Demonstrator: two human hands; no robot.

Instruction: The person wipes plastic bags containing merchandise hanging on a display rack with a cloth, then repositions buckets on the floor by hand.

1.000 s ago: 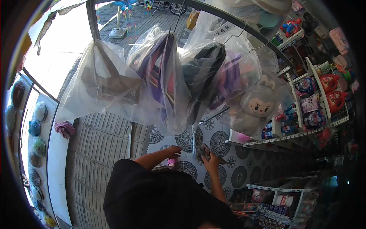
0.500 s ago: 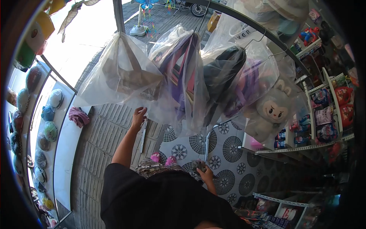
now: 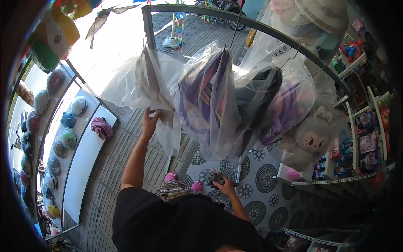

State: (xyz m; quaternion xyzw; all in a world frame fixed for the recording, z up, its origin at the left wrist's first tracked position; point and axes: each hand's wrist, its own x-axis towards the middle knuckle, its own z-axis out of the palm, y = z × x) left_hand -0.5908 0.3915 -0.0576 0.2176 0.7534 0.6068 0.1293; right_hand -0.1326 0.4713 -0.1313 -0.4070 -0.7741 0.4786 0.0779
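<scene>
My left hand [image 3: 150,121] is raised to the lower edge of the leftmost clear plastic bag [image 3: 140,86], which has a brown item inside and hangs from the dark metal rail [image 3: 226,14]. Its fingers are bent against the plastic. Low in front of my body, my right hand [image 3: 227,186] is closed around a small grey-brown object [image 3: 215,178]. To the right hang a bag with purple straps [image 3: 210,90], a bag with a black item [image 3: 256,94] and a grey plush toy [image 3: 315,136] in plastic.
At the left, wrapped caps [image 3: 68,138] line slanted racks, and a pink cloth [image 3: 102,127] lies on a white board [image 3: 86,172]. Shelves of packaged goods [image 3: 367,140] stand at the right. A motorbike [image 3: 235,17] is beyond the rail.
My left hand has risen from near my waist to the leftmost bag, whose plastic is now bunched and shifted. The view has turned left. My right hand still holds the small object.
</scene>
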